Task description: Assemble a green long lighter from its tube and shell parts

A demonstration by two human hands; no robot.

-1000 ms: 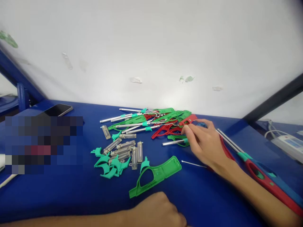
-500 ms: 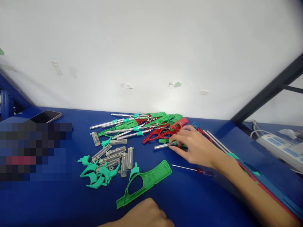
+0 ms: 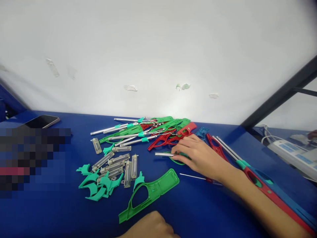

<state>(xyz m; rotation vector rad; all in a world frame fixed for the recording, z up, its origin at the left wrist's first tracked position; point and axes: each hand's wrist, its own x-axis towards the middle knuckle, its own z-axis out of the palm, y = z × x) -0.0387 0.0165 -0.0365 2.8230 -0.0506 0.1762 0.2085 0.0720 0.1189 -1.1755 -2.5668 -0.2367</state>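
My right hand point(image 3: 195, 153) is closed on the silver metal tube point(image 3: 163, 154) of a long lighter, low over the table. Part of a green lighter shell point(image 3: 178, 162) shows under its fingers. At the bottom edge my left hand point(image 3: 151, 226) is curled in, knuckles up; whatever it may hold is hidden. Just beyond it lies an open green lighter shell half point(image 3: 158, 188). A screwdriver point(image 3: 193, 176) lies beneath my right wrist. Several clear fuel tanks point(image 3: 127, 174) and teal trigger pieces point(image 3: 91, 190) are scattered to the left.
Metal lighter tubes point(image 3: 121, 127) with wires and red shells point(image 3: 160, 140) are heaped by the white wall point(image 3: 158, 59). Whole red and blue lighters point(image 3: 274, 195) lie at the right, near a power strip point(image 3: 292, 155). A phone point(image 3: 44, 121) rests at the left beside a blurred patch.
My right hand has moved slightly left with the metal tube, and the tube now lies more level. My view has shifted a little. My left hand stays curled at the bottom.
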